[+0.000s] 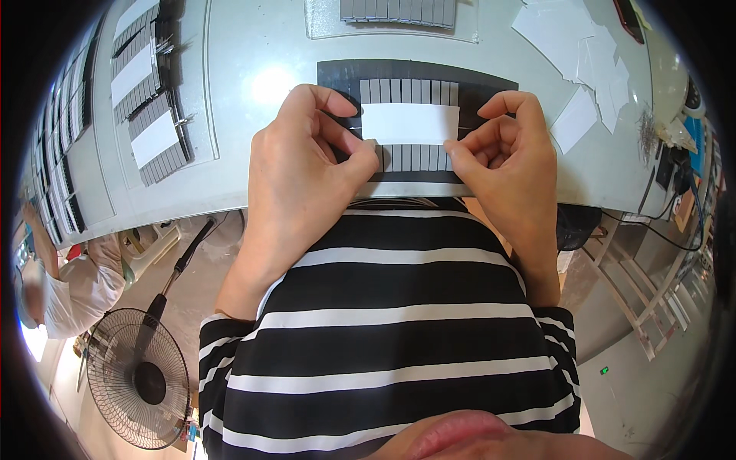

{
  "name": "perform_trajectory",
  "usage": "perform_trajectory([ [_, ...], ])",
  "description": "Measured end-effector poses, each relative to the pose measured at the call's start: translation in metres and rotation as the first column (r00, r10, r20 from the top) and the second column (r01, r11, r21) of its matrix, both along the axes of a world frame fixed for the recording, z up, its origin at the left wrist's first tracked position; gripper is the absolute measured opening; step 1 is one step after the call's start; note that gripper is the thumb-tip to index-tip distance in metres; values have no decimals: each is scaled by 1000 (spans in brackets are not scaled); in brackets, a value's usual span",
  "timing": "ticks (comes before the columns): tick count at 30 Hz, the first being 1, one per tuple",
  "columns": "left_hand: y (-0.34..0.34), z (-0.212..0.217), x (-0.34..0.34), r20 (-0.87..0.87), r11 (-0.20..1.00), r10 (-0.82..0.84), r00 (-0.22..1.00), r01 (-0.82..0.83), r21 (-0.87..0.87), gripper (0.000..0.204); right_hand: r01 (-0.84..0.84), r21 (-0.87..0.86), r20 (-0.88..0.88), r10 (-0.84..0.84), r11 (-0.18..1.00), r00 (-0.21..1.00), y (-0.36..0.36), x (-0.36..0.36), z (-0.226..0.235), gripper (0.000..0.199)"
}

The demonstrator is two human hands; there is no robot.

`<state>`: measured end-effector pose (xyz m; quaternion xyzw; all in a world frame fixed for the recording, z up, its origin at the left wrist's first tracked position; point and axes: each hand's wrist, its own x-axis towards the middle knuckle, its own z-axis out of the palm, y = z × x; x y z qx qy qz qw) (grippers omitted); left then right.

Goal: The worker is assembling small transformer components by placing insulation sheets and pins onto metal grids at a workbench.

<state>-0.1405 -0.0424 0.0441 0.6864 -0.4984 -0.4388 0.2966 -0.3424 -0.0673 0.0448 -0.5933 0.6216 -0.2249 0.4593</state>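
Observation:
A row of narrow grey strips [414,159] lies side by side on a black mat [429,70] near the table's front edge. Across the middle of the row rests a white paper strip [410,124], with the grey ends showing above and below it. My left hand [307,146] is closed at the paper's left end, its thumb tip by the lower left corner. At the opposite end my right hand [514,153] is closed too, thumb tip against the lower right corner. Both index fingers are curled clear of the paper. The exact contact under the fingertips is partly hidden.
On the table's left, bundles of grey strips with white paper bands [157,138] lie stacked. More grey strips [399,11] sit on a clear sheet at the back. Loose white paper pieces [575,54] lie right. A fan [138,376] and another person [80,287] are at left.

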Motion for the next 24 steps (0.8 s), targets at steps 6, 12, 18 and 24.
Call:
perform_trajectory([
  [6,1,-1,-1,51,999,-30,998,32,-33,26,2,-64,-62,-6,998,998,3,3,-3,35],
  [12,3,-2,0,99,996,-74,992,79,-49,31,-40,-110,-99,29,993,995,4,-2,-5,32],
  [18,23,-10,14,-162,993,-6,987,-13,-118,34,-75,-365,78,111,928,991,14,-28,-22,25],
  [24,32,-20,33,124,866,-170,978,208,-454,14,-538,-626,-438,316,564,841,19,-39,-29,41],
])
